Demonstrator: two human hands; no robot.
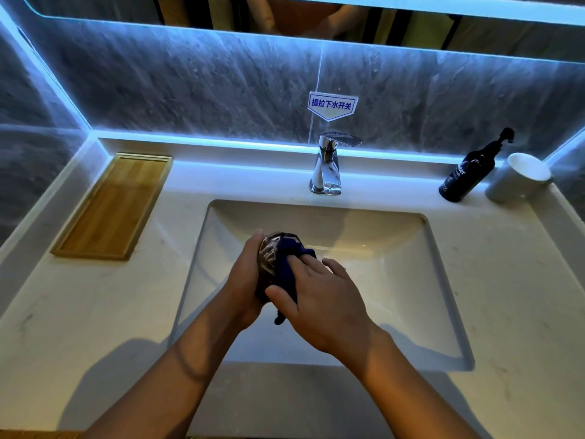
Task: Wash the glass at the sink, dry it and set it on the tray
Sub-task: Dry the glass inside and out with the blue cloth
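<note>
Hands meet over the sink (443, 280): the left hand (245, 280) is wrapped around the glass (269, 251), while the right hand (323, 296) presses a dark blue cloth (289, 267) into and around it, fingers spread flat. The faucet (327, 166) shows no running water, so washing looks finished and drying appears under way. The wooden tray (114, 204) sits bare on the counter (95, 312), well off to the left; placing the glass there remains.
</note>
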